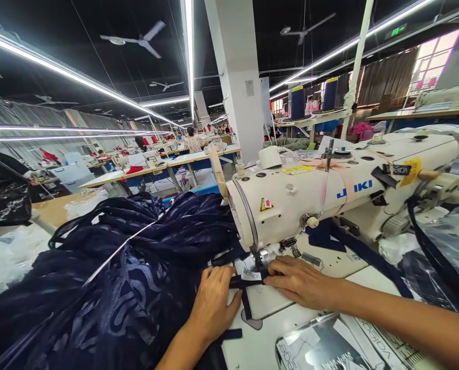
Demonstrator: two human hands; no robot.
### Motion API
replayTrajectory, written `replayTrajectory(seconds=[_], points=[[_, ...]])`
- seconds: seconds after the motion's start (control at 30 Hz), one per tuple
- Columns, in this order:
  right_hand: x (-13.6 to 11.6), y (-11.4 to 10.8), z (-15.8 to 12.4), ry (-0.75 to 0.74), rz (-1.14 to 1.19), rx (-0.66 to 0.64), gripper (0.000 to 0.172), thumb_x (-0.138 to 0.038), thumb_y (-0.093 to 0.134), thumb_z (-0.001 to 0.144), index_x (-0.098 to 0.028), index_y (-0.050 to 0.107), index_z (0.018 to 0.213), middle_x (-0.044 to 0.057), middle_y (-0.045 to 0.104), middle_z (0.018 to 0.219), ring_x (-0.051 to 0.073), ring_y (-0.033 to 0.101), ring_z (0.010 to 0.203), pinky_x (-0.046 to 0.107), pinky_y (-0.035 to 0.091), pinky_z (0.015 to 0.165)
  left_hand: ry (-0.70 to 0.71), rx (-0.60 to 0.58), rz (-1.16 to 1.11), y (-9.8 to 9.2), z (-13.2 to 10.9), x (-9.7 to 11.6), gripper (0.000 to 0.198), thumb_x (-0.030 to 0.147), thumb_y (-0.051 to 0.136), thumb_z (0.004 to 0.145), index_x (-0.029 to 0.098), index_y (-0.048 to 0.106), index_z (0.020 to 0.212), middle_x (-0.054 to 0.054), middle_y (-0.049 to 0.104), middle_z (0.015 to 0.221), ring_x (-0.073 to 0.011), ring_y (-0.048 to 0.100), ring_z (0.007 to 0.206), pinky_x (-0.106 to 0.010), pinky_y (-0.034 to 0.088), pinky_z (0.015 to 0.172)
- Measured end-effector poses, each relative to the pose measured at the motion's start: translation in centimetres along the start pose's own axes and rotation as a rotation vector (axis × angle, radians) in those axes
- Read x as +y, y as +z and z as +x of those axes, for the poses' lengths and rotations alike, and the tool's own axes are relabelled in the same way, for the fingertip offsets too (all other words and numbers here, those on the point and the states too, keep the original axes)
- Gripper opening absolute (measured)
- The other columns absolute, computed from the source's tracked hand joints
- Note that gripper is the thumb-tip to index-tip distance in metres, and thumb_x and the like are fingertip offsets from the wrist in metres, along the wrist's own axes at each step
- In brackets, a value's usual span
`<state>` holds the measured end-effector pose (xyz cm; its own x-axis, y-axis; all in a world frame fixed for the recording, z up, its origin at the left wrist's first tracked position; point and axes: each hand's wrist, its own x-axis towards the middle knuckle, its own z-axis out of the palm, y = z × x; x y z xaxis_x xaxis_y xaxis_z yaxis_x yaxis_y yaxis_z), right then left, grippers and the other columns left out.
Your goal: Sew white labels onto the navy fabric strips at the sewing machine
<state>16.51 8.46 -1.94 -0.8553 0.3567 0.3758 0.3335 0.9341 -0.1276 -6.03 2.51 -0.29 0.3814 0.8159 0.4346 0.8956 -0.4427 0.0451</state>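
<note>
Lying at stitching end of sewing machine (pixel 283 195): small white label (pixel 251 275), dark lettering facing up, atop narrow navy strip (pixel 255 282).

The sewing machine (pixel 352 180) stands on the tabletop (pixel 263 336), right of the fabric heap (pixel 175 231). Just before its needle end, the label (pixel 251 275) lies on the strap (pixel 235 282), between the left hand (pixel 216 303) and right hand (pixel 302 282). The packet (pixel 317 349) lies nearer, below the right forearm. Behind the machine stand thread cones (pixel 297 104) and, further left, the pillar (pixel 235 72).

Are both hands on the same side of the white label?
No, the white label sits between the left hand and the right hand.
</note>
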Motion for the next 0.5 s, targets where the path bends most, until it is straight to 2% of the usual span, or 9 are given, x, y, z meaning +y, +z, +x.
replayTrajectory(seconds=[0.13,0.27,0.4,0.5], points=[[-0.2,0.1,0.0,0.013,-0.041,-0.02,0.025,-0.011,0.036,0.086,-0.016,0.058,0.097,0.007,0.05,0.085,0.017,0.046,0.078,0.027,0.041,0.067,-0.069,0.024,-0.118,0.8,-0.2,0.0,0.019,0.02,0.045,0.075,0.017,0.048,0.093,-0.007,0.061,0.083,-0.0223,0.057,0.076,-0.038,0.045,0.068],[-0.3,0.1,0.1,0.001,-0.097,-0.027,0.025,-0.008,0.035,0.085,-0.015,0.057,0.096,0.007,0.05,0.085,0.017,0.045,0.078,0.027,0.041,0.066,-0.208,-0.025,-0.275,1.4,-0.1,0.2,0.017,0.019,0.039,0.078,0.019,0.048,0.092,-0.006,0.061,0.081,-0.0213,0.057,0.075,-0.037,0.045,0.069],[-0.1,0.1,0.1,-0.031,-0.133,-0.009,0.027,-0.006,0.035,0.084,-0.015,0.057,0.096,0.008,0.051,0.091,0.018,0.046,0.081,0.029,0.041,0.067,-0.373,-0.027,-0.458,1.3,0.3,0.9,0.014,0.016,0.039,0.076,0.02,0.048,0.086,-0.002,0.059,0.075,-0.0189,0.057,0.072,-0.032,0.045,0.066],[0.2,0.2,-0.1,-0.064,-0.118,-0.006,0.026,-0.007,0.034,0.085,-0.016,0.057,0.094,0.009,0.051,0.094,0.018,0.047,0.085,0.029,0.041,0.069,-0.428,-0.032,-0.541,1.0,0.3,1.7,0.012,0.016,0.039,0.076,0.02,0.047,0.084,-0.001,0.058,0.073,-0.0173,0.057,0.071,-0.03,0.045,0.066]])
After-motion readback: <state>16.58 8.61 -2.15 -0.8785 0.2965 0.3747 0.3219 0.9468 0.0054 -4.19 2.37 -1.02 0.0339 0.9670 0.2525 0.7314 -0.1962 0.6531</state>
